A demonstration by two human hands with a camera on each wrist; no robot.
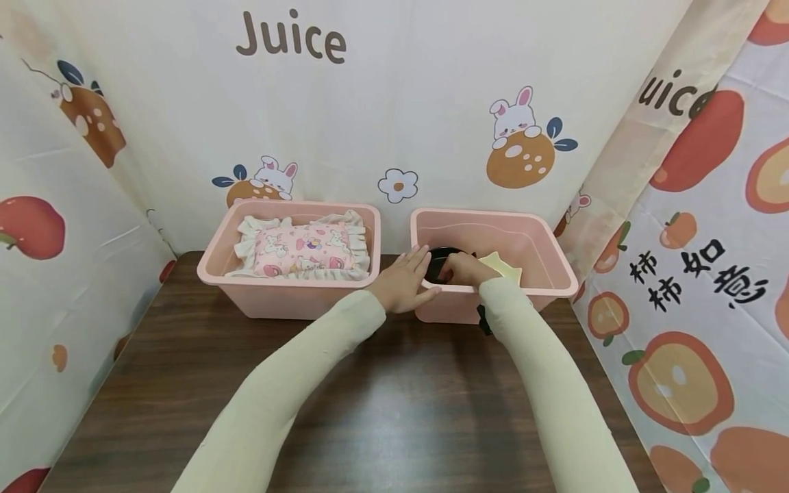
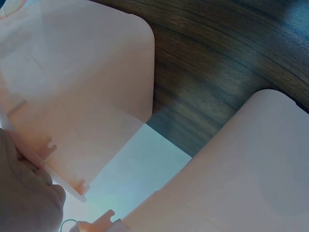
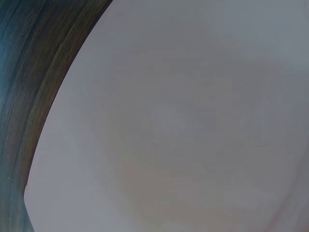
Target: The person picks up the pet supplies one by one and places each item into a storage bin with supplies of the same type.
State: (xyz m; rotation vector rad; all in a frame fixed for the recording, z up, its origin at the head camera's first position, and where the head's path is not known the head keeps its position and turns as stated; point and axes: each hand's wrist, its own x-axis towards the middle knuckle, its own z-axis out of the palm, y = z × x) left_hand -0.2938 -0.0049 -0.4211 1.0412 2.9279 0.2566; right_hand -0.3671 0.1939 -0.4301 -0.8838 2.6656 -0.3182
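Note:
My left hand (image 1: 403, 279) lies across the near left corner of the right pink bin (image 1: 551, 274), fingers extended and thumb pointing right. In the left wrist view this hand (image 2: 26, 193) touches the bin's rim. My right hand (image 1: 468, 269) reaches over the near rim into the same bin. Its bent fingers hold a black, round, bowl-like object (image 1: 436, 263) at the bin's left end; the fingertips are partly hidden. Beside that hand lies a pale yellow piece with a pointed edge (image 1: 505, 267). Bin wall (image 3: 183, 116) fills most of the right wrist view.
A second pink bin (image 1: 280, 296) stands to the left, holding a pink printed pillow (image 1: 302, 250) with white ruffles. Both bins sit at the back of a dark wooden table (image 1: 382, 411). Printed curtains (image 1: 394, 103) enclose the back and sides.

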